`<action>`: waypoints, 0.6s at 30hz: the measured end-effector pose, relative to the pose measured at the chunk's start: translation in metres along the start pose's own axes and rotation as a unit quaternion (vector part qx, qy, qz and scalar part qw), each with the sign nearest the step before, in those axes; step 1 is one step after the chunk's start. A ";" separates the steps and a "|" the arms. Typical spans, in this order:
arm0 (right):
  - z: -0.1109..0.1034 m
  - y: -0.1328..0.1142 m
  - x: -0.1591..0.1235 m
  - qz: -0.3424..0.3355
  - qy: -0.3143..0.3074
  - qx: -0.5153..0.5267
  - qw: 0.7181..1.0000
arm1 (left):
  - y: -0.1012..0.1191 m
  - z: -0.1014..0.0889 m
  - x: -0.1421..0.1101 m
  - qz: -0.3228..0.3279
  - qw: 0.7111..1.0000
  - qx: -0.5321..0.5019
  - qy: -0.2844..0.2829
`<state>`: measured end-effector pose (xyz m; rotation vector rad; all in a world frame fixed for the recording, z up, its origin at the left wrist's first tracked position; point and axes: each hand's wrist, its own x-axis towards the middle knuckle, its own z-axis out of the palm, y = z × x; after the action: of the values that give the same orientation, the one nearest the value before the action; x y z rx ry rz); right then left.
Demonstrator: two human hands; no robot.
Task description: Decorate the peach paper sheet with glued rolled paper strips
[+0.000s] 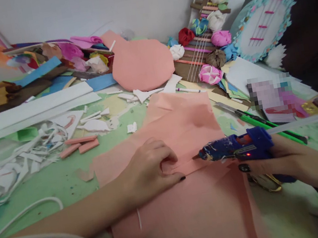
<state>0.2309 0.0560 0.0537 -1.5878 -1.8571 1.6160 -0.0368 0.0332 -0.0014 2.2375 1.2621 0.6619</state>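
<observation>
A large salmon-pink paper sheet [182, 217] lies on the table. Across it runs a narrow salmon-pink strip [198, 164]. My left hand [148, 164] rests on the sheet with fingers curled and thumb stretched along the strip's near side, closed around the strip's left end. In my right hand [277, 161] is a blue hot glue gun [234, 147], its red light lit and a clear glue stick [310, 120] out of its back. The nozzle points left, just above the strip, short of my left fingertips. My right fingers are partly hidden behind the gun.
White paper scraps [27, 158] and small pink pieces [80, 145] lie left. A white cord [44, 237] crosses my left forearm. At the back stand a pink rounded cutout [143, 64] and flower-trimmed paper instruments [196, 53]. Near the gun are a green cutter [258, 122] and gold-handled scissors [269, 183].
</observation>
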 end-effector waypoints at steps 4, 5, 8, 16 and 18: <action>-0.002 0.000 -0.001 0.001 -0.006 -0.009 1.000 | 0.000 0.000 0.000 0.002 1.000 -0.003 0.001; -0.003 0.001 -0.002 0.000 -0.008 -0.014 1.000 | 0.000 0.000 0.000 0.001 1.000 -0.003 0.002; -0.006 0.004 -0.006 0.003 -0.016 -0.043 0.999 | 0.000 0.000 0.000 0.001 1.000 -0.004 -0.001; -0.010 0.017 -0.020 0.020 -0.005 -0.091 0.996 | 0.000 0.000 0.000 -0.002 1.000 -0.006 -0.005; -0.010 0.028 -0.024 0.013 0.046 -0.096 0.994 | 0.001 0.000 0.000 -0.005 1.000 -0.005 -0.005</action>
<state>0.2636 0.0377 0.0458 -1.7373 -2.0028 1.3838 -0.0365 0.0329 -0.0012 2.2220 1.2609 0.6525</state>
